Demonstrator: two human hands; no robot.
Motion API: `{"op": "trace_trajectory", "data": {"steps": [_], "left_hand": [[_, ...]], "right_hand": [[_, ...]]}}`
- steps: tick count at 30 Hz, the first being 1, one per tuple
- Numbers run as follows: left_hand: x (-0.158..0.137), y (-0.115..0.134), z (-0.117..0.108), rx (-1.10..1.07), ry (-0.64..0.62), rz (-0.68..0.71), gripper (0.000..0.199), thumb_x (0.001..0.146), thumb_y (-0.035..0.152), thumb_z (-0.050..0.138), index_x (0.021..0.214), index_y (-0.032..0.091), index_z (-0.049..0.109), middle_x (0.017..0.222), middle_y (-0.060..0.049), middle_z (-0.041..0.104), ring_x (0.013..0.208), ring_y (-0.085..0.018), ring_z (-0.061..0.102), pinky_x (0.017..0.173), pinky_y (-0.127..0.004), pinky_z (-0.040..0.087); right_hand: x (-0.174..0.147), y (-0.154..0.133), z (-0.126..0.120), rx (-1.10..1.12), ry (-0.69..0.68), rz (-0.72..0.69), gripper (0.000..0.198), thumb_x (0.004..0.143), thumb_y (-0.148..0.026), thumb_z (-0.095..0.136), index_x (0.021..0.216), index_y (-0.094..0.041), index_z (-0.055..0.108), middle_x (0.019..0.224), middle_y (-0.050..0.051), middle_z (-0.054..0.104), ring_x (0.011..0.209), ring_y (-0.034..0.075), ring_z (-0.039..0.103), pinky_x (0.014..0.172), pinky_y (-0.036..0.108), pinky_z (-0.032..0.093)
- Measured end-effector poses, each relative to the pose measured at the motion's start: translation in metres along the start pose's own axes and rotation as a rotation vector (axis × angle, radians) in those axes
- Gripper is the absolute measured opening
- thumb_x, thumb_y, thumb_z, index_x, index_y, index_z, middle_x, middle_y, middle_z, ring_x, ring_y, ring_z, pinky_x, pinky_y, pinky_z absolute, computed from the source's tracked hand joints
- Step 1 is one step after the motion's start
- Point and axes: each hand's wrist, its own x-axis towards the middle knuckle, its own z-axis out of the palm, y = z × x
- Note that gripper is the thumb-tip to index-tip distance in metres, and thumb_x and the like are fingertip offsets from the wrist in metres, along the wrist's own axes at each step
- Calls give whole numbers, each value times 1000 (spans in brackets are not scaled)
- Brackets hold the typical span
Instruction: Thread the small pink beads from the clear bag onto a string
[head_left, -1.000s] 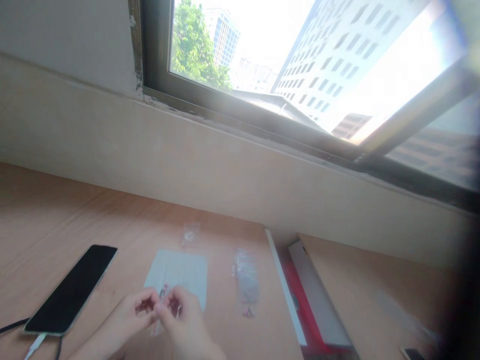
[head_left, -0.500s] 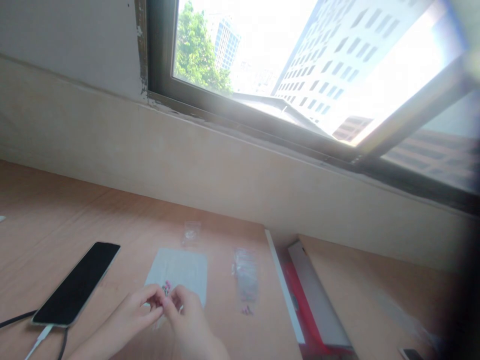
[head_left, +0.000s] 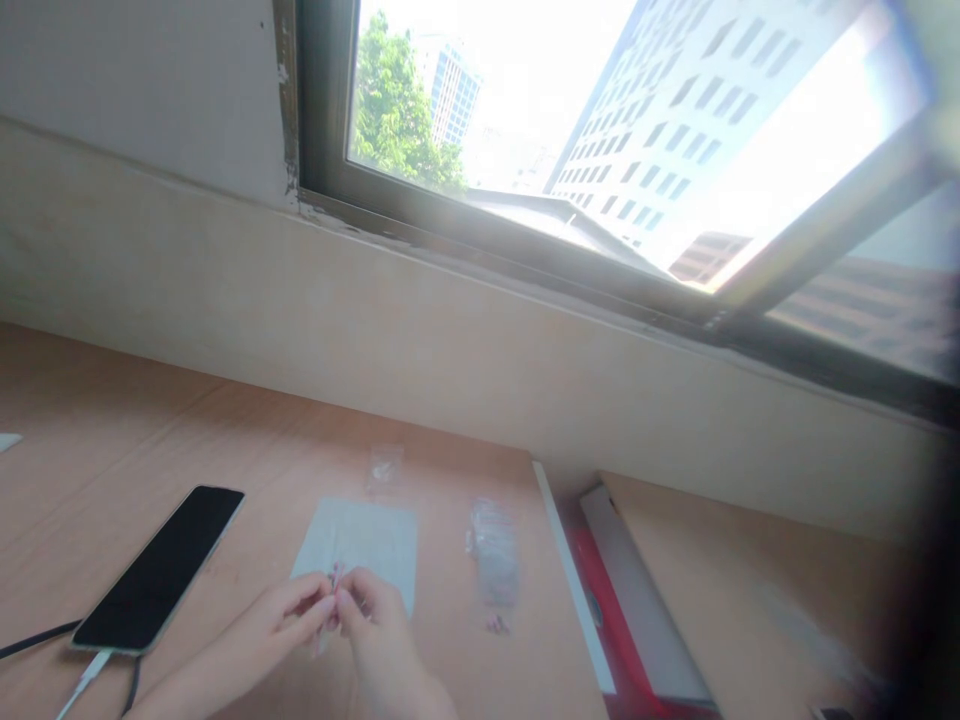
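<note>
My left hand point(head_left: 289, 612) and my right hand point(head_left: 379, 625) meet over the lower edge of a pale blue sheet point(head_left: 367, 530). Both pinch with thumb and index finger at a tiny pink-and-dark piece point(head_left: 337, 573), whose kind is too small and blurred to make out. Part of it pokes up above the fingertips, and the rest is hidden by them. Something clear and pinkish point(head_left: 321, 642) shows just below the fingertips. To the right of my hands lies a pile of clear plastic bags point(head_left: 495, 560), with small pink pieces point(head_left: 497, 625) at its near end.
A small clear bag point(head_left: 385, 468) lies beyond the sheet. On the left a black-screened phone point(head_left: 159, 570) has a white cable point(head_left: 84, 682) plugged in, beside a black cable point(head_left: 37, 638). A gap with a red object point(head_left: 619, 620) separates this table from another tabletop point(head_left: 720, 570); the wall and window rise behind.
The fingertips have shifted slightly, and less of the pink-and-dark piece shows above them. The whole view has moved a little. Both hands keep their pinch.
</note>
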Motion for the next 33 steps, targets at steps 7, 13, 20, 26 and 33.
{"op": "trace_trajectory", "data": {"steps": [7, 13, 20, 26, 33], "left_hand": [[17, -34, -4, 110, 31, 0, 34, 70, 46, 48, 60, 15, 59, 61, -1, 56, 63, -14, 49, 62, -19, 40], [25, -56, -18, 176, 90, 13, 32, 73, 42, 45, 57, 15, 55, 57, 0, 51, 65, -15, 49, 62, -18, 39], [27, -56, -5, 220, 135, 42, 28, 71, 38, 47, 57, 15, 54, 55, 1, 52, 57, -12, 47, 55, -17, 37], [19, -35, -12, 244, 102, 2, 23, 70, 34, 47, 59, 15, 55, 60, 0, 54, 61, -13, 50, 59, -19, 39], [19, -40, -7, 136, 145, 156, 47, 66, 25, 51, 113, 21, 48, 102, -7, 56, 86, -16, 53, 83, -26, 40]], "right_hand": [[0, -21, 0, -113, 111, 98, 16, 71, -16, 39, 58, -11, 47, 56, -1, 47, 56, 8, 40, 53, 18, 28], [3, -17, -1, -230, 235, 150, 16, 70, -18, 39, 55, -13, 41, 52, -2, 41, 53, 9, 37, 48, 19, 24], [5, -6, 10, -202, 121, 162, 20, 72, -24, 41, 58, -11, 46, 55, -1, 42, 51, 7, 32, 45, 18, 22], [3, -8, 8, -274, 206, 201, 20, 70, -17, 37, 50, -13, 38, 49, -2, 33, 49, 7, 28, 44, 19, 17], [-2, -7, 16, -109, 57, 168, 18, 70, -21, 40, 55, -12, 46, 50, -2, 40, 48, 7, 32, 44, 18, 22]]}}
